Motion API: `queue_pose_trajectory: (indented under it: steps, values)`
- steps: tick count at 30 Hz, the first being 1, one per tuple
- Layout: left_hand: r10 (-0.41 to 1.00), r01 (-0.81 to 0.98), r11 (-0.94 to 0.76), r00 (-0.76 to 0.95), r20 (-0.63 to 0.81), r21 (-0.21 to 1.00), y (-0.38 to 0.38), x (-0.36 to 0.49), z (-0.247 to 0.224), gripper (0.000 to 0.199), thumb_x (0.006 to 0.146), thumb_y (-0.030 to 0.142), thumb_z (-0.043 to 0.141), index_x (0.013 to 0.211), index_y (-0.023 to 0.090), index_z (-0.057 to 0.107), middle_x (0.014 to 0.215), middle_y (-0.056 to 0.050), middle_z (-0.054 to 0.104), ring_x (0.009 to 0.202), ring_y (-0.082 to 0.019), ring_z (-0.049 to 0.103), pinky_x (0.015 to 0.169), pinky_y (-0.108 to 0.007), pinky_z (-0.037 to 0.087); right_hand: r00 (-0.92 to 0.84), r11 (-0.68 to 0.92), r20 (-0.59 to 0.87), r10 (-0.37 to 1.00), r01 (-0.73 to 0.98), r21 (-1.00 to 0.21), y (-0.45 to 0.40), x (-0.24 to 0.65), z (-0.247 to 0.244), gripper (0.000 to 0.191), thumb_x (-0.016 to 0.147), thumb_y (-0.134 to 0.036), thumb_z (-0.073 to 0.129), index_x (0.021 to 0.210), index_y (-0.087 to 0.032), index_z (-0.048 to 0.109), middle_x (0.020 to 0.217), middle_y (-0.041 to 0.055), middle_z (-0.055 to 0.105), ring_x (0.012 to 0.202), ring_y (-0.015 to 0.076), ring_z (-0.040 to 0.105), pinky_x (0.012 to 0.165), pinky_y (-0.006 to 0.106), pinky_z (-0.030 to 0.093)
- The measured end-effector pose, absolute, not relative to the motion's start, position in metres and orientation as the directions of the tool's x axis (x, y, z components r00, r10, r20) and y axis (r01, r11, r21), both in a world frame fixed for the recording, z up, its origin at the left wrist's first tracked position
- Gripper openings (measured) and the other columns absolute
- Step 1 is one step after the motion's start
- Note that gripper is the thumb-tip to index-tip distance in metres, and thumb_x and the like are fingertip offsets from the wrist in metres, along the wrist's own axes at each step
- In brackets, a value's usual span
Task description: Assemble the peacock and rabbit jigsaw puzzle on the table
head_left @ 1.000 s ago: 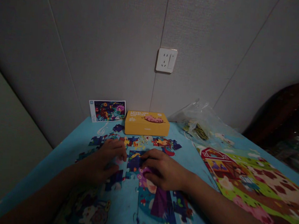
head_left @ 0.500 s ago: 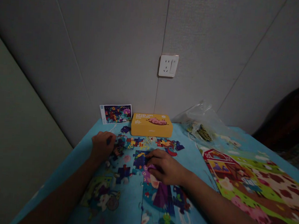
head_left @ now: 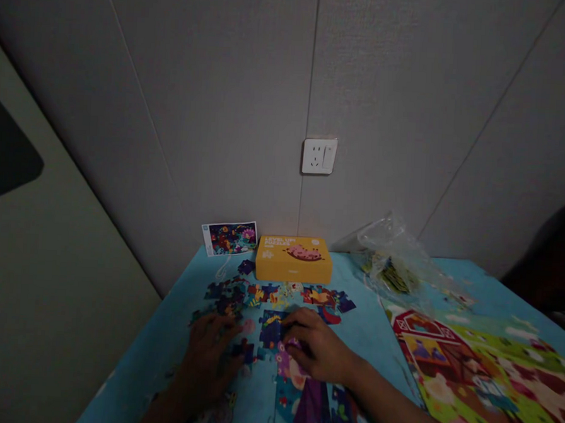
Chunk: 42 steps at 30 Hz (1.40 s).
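Observation:
My left hand (head_left: 211, 353) hovers or rests over the left side of the blue surface, its fingers spread, near a dark puzzle piece (head_left: 243, 351). With fingers curled, my right hand (head_left: 311, 342) lies on the top edge of a partly joined puzzle (head_left: 296, 395); whatever is under its fingertips is hidden. Just left of those fingertips is a dark blue piece with a yellow shape (head_left: 271, 327). More loose pieces (head_left: 228, 297) lie beyond my left hand, and a joined strip (head_left: 323, 296) sits below the yellow box.
A yellow puzzle box (head_left: 294, 259) stands by the wall, with a picture card (head_left: 231, 239) leaning to its left. A clear plastic bag (head_left: 391, 261) with pieces lies right of it. A farm puzzle (head_left: 482, 373) covers the right side of the blue cloth (head_left: 361, 329).
My left hand has come back toward me from the dark pieces and its fingers have spread. My right hand stays at the puzzle's top edge. The view has tilted up.

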<state>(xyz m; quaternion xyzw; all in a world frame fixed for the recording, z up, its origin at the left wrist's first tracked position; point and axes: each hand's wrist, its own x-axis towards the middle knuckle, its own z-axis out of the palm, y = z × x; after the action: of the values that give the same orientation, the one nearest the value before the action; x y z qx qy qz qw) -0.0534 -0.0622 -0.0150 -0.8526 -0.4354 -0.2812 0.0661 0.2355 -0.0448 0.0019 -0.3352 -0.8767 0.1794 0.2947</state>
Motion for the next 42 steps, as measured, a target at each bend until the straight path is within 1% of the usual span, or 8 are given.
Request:
queue_pose_trajectory:
  steps: [3, 7, 18, 25, 30, 35, 38, 42]
  values:
    - [0.745, 0.789, -0.598, 0.482, 0.461, 0.142, -0.071, -0.061, -0.017, 0.052, 0.075, 0.043, 0.07, 0.124, 0.028, 0.059, 0.129, -0.011, 0.053, 0.122, -0.036, 0.041, 0.098, -0.056, 0.038, -0.606, 0.708, 0.391, 0.693, 0.466, -0.531, -0.041, 0.236, 0.004, 0.011, 0.081, -0.015, 0.06, 0.089, -0.02, 0.067, 0.104, 0.0084, 0.062, 0.101, 0.0228, 0.057, 0.09, 0.041, 0.045]
    - [0.772, 0.766, -0.612, 0.523, 0.363, 0.198, -0.069, -0.061, -0.013, 0.054, 0.072, 0.052, 0.072, 0.119, 0.029, 0.061, 0.131, -0.012, 0.052, 0.124, -0.039, 0.039, 0.098, -0.059, 0.04, -0.607, 0.7, 0.383, 0.696, 0.454, -0.551, -0.039, 0.236, 0.006, 0.012, 0.083, -0.014, 0.059, 0.089, -0.02, 0.067, 0.104, 0.0083, 0.062, 0.101, 0.0229, 0.057, 0.09, 0.041, 0.045]
    - [0.825, 0.759, -0.56, 0.477, 0.302, 0.332, -0.066, -0.058, -0.014, 0.044, 0.072, 0.04, 0.074, 0.112, 0.027, 0.062, 0.128, -0.011, 0.054, 0.126, -0.037, 0.037, 0.1, -0.057, 0.039, -0.608, 0.673, 0.346, 0.715, 0.465, -0.575, -0.039, 0.237, 0.004, 0.012, 0.085, -0.016, 0.058, 0.092, -0.02, 0.067, 0.108, 0.0086, 0.061, 0.103, 0.0227, 0.056, 0.091, 0.042, 0.044]
    - [0.817, 0.735, -0.574, 0.49, 0.304, 0.361, -0.068, -0.055, -0.005, 0.04, 0.077, 0.027, 0.071, 0.115, 0.027, 0.058, 0.108, -0.006, 0.066, 0.112, -0.031, 0.049, 0.101, -0.054, 0.035, -0.628, 0.693, 0.347, 0.697, 0.466, -0.55, -0.037, 0.238, 0.001, 0.011, 0.086, -0.018, 0.059, 0.093, -0.02, 0.067, 0.108, 0.0092, 0.061, 0.104, 0.0228, 0.055, 0.092, 0.042, 0.044]
    - [0.781, 0.652, -0.623, 0.488, 0.39, 0.432, -0.078, -0.035, -0.001, 0.007, 0.089, 0.027, 0.06, 0.094, 0.026, 0.065, 0.088, -0.002, 0.068, 0.091, -0.023, 0.058, 0.091, -0.046, 0.042, -0.622, 0.698, 0.355, 0.698, 0.479, -0.533, -0.037, 0.237, 0.002, 0.01, 0.086, -0.017, 0.06, 0.093, -0.019, 0.067, 0.106, 0.0087, 0.062, 0.102, 0.0217, 0.056, 0.092, 0.04, 0.043]
    - [0.835, 0.722, -0.536, 0.378, 0.399, 0.438, -0.087, -0.016, -0.016, 0.031, 0.085, 0.028, 0.062, 0.115, 0.029, 0.061, 0.097, -0.006, 0.066, 0.094, -0.026, 0.058, 0.084, -0.045, 0.047, -0.619, 0.694, 0.35, 0.703, 0.491, -0.526, -0.036, 0.237, 0.002, 0.011, 0.084, -0.016, 0.062, 0.093, -0.019, 0.067, 0.103, 0.0075, 0.062, 0.1, 0.0209, 0.056, 0.091, 0.039, 0.043]
    - [0.829, 0.766, -0.532, 0.385, 0.405, 0.362, -0.087, -0.015, -0.017, 0.037, 0.082, 0.026, 0.063, 0.119, 0.028, 0.059, 0.105, -0.007, 0.066, 0.1, -0.029, 0.056, 0.089, -0.05, 0.043, -0.617, 0.69, 0.346, 0.707, 0.494, -0.529, -0.036, 0.238, 0.001, 0.012, 0.083, -0.016, 0.062, 0.093, -0.019, 0.067, 0.104, 0.0069, 0.062, 0.1, 0.0206, 0.056, 0.091, 0.039, 0.042]
    - [0.806, 0.744, -0.571, 0.426, 0.412, 0.347, -0.088, -0.021, -0.007, 0.047, 0.08, 0.023, 0.064, 0.125, 0.025, 0.053, 0.125, -0.009, 0.06, 0.115, -0.032, 0.05, 0.097, -0.052, 0.038, -0.622, 0.692, 0.345, 0.703, 0.484, -0.536, -0.037, 0.238, 0.0, 0.012, 0.085, -0.015, 0.061, 0.095, -0.019, 0.067, 0.105, 0.0067, 0.062, 0.101, 0.0202, 0.056, 0.091, 0.038, 0.042]
